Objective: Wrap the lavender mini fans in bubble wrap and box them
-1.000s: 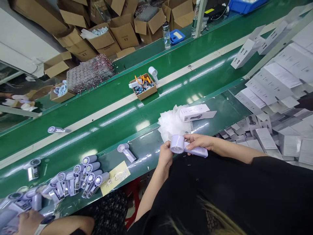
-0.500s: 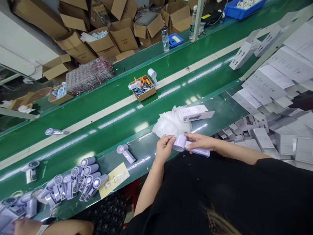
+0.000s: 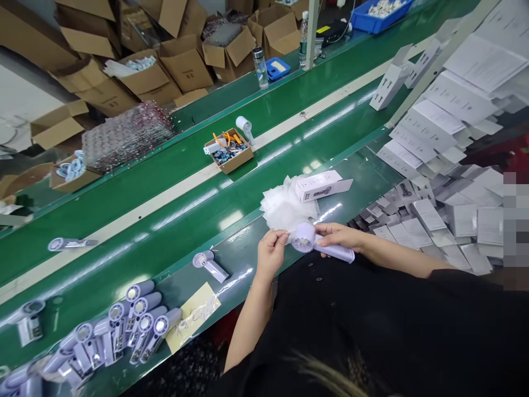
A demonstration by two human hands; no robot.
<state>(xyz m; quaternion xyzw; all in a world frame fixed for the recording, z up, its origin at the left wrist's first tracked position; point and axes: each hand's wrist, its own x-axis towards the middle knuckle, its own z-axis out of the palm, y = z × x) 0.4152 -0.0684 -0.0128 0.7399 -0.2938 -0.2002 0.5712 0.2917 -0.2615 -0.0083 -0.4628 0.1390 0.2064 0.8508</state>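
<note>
A light purple handheld fan is in my right hand, whose fingers wrap round it where the handle meets the head. Its round grille is turned towards me. Just left of the fan head, my left hand is closed in a pinch; what the fingertips hold is too small to make out. Beyond both hands lies a pile of thin white translucent sleeves. A white printed box with an open flap rests on its far right side. Another purple fan lies on the bench to the left.
Several purple fans crowd the bench at lower left, beside a yellowish paper. A small carton of parts sits across the green conveyor. White boxes are stacked at right; brown cartons stand at the back.
The fan has been turned so its grille faces me. My left hand has drawn slightly left, away from the fan head. A co-worker's hand at lower left has left the view.
</note>
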